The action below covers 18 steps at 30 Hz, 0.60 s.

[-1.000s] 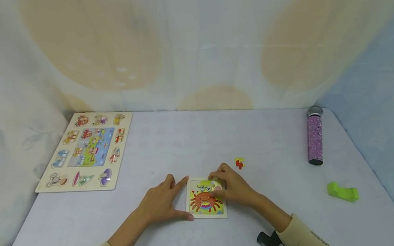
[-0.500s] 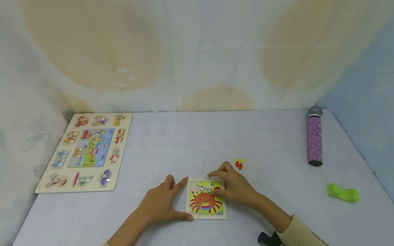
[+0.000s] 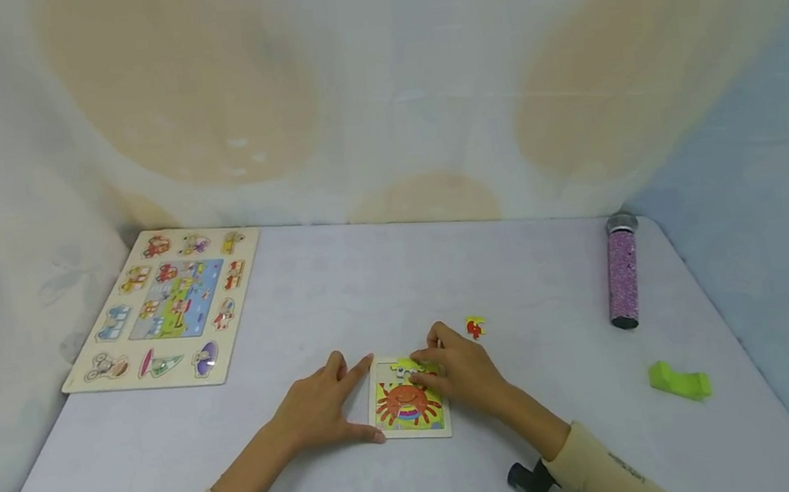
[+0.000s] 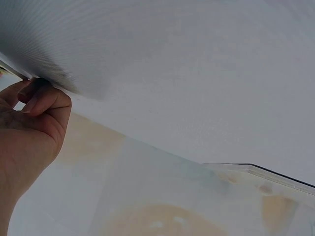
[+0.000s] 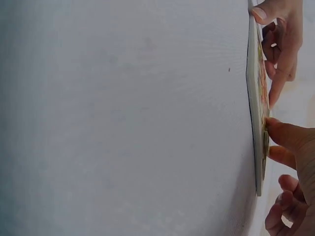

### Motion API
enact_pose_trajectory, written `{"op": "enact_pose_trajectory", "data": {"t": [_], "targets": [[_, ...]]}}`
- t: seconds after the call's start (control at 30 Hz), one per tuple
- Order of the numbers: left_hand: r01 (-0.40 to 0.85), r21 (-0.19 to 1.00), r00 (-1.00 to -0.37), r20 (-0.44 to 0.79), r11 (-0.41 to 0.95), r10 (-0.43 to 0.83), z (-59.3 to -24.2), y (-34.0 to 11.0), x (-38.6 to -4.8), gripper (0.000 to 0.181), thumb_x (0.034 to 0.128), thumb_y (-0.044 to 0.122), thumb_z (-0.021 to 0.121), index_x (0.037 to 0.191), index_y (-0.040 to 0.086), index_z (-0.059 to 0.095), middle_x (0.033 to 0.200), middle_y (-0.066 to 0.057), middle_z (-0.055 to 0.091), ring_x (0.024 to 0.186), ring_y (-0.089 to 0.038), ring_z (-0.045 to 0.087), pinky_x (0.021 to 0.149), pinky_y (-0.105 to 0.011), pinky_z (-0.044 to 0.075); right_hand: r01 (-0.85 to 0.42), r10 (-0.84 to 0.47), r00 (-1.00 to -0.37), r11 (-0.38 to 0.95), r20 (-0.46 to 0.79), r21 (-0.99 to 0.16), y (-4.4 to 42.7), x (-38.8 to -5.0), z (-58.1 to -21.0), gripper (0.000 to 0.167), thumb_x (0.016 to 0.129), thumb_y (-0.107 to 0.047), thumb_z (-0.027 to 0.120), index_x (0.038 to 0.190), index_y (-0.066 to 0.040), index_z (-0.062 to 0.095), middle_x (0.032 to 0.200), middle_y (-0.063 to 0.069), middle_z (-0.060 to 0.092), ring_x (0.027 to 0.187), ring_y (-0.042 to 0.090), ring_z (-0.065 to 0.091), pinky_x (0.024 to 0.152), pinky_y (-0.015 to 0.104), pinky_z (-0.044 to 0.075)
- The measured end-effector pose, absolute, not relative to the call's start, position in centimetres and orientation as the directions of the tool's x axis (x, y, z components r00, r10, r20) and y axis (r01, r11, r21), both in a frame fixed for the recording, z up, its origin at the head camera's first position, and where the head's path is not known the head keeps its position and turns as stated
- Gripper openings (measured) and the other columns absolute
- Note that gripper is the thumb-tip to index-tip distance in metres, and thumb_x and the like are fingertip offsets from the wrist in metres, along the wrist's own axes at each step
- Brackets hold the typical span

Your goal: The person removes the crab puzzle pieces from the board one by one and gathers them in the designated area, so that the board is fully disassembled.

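Puzzle [image 3: 407, 404] lies between the hands, its crab body seemingly filled in; the eye piece [image 3: 401, 372] looks unseated, and a red piece [image 3: 476, 327] waits on the table [image 3: 355, 285]. Left hand [image 3: 311, 409] spreads thumb and forefinger against its left edge; right hand [image 3: 470, 371] pinches the eye piece, fingertips closer together than half a second ago.

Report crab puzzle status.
Left hand touches left corners of crab puzzle. Right hand pinches a piece at puzzle's top. Loose piece beyond, out of the way.
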State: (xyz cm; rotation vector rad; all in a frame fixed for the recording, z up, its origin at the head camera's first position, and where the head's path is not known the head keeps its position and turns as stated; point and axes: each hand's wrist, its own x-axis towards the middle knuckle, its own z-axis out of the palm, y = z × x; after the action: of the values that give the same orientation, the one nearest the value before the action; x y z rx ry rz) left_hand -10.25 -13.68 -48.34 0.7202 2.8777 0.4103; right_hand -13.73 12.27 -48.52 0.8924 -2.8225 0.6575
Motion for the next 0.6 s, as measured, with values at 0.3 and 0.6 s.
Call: {"op": "enact_pose_trajectory", "data": {"t": [0.3, 0.6], "targets": [[0.430, 0.301, -0.878, -0.078, 0.851, 0.471, -48.7, -13.6, -10.2, 0.110, 0.0628, 0.082, 0.070, 0.151, 0.023, 0.043, 0.100, 0.002, 0.038, 0.073, -0.009, 0.040, 0.056, -0.022, 0.034, -0.467, -0.433, -0.882, 0.745, 0.187, -0.477, 14.6, -14.6, -47.4, 0.035, 0.082, -0.032, 0.082, 0.111, -0.014, 0.078, 0.095, -0.002, 0.043, 0.079, 0.010, 0.043, 0.062, 0.020, 0.036], [0.433, 0.305, -0.878, -0.068, 0.848, 0.473, -48.6, -13.5, -10.4, 0.110, 0.0624, 0.083, 0.070, 0.151, 0.022, 0.044, 0.100, 0.001, 0.038, 0.073, -0.010, 0.039, 0.056, -0.023, 0.032, -0.354, -0.315, -0.935, 0.819, 0.161, -0.452, 23.2, -16.5, -47.1, 0.035, 0.081, -0.027, 0.083, 0.110, -0.009, 0.077, 0.092, 0.003, 0.042, 0.080, 0.017, 0.042, 0.061, 0.024, 0.034]]}}
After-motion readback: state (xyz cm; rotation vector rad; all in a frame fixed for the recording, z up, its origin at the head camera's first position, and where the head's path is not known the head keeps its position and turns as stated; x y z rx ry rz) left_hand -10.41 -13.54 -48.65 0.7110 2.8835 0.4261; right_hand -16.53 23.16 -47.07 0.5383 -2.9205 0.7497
